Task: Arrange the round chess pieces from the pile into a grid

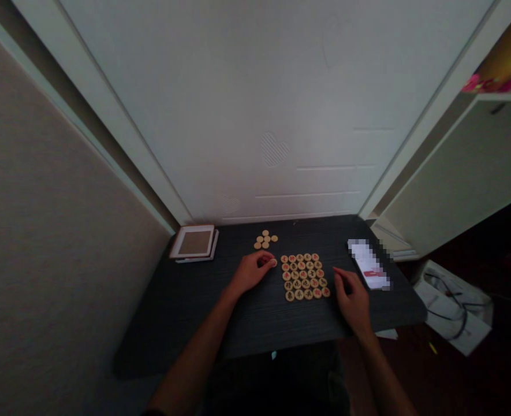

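Between the thumb and fingers of my left hand [255, 270] is a round wooden Chinese chess piece [274, 263], just left of a square block of such pieces. The block of Chinese chess pieces [303, 275] lies in neat rows, faces up, with red or black characters. Beyond my left hand sits a loose cluster of several plain-topped pieces [266, 238], with no characters visible. My right hand [353, 297] rests at the right side of the block, fingers parted and apparently nothing in them.
All this lies on a dark tabletop [186, 306] against a white panel. A phone [369, 264] is at the right, and stacked frames [194, 242] stand at the back left. Below the right edge, a white box [452, 306] holds cables on the floor.
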`<state>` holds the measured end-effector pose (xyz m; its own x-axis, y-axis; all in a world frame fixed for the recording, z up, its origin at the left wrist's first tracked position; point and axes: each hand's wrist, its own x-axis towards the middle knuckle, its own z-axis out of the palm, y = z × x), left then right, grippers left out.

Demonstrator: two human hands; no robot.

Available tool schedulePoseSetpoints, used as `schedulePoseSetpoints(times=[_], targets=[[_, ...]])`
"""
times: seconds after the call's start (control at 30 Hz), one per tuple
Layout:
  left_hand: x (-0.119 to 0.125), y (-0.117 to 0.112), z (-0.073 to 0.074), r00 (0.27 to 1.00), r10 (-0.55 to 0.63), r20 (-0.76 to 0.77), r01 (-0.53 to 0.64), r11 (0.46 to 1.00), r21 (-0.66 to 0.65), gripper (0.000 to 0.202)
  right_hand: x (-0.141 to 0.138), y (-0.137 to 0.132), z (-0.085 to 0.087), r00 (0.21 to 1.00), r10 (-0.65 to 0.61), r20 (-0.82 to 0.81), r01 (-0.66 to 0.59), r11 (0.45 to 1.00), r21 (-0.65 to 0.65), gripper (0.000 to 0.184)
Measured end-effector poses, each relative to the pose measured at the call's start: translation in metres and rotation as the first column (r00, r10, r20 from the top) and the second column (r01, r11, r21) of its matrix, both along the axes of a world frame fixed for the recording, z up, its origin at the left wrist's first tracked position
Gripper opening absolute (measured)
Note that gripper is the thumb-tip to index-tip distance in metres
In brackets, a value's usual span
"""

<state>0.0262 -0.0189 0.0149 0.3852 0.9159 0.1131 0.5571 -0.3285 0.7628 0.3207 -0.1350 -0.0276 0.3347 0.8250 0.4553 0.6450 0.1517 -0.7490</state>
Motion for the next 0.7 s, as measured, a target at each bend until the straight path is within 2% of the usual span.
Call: schedulePoseSetpoints(times=[0.1, 0.23, 0.4, 0.53, 0.7], targets=[[0.004, 0.016, -0.004, 0.999, -0.006, -0.038, 0.007, 1.000, 0.018, 0.021, 0.003, 0.003, -0.003, 1.000, 0.006, 0.001, -0.006, 1.000, -0.026, 0.033], [0.005, 0.024, -0.005, 0.996, -0.018, -0.084, 0.023, 0.998, 0.057, 0.020, 0.005, 0.004, -0.005, 1.000, 0.017, 0.004, -0.016, 0.999, -0.044, 0.033], [0.003, 0.021, -0.003, 0.993, -0.015, -0.114, 0.026, 0.995, 0.094, 0.023, 0.005, 0.004, -0.006, 1.000, 0.009, 0.017, -0.008, 0.998, -0.057, 0.033], [0.000, 0.014, -0.003, 0.986, -0.062, -0.157, 0.085, 0.986, 0.142, 0.029, 0.005, 0.004, -0.008, 1.000, 0.002, 0.028, 0.000, 0.997, -0.074, 0.032], [0.000, 0.010, -0.006, 0.984, -0.065, -0.167, 0.090, 0.985, 0.146, 0.025, 0.005, 0.004, -0.008, 0.999, 0.020, 0.047, -0.016, 0.996, -0.082, 0.031]])
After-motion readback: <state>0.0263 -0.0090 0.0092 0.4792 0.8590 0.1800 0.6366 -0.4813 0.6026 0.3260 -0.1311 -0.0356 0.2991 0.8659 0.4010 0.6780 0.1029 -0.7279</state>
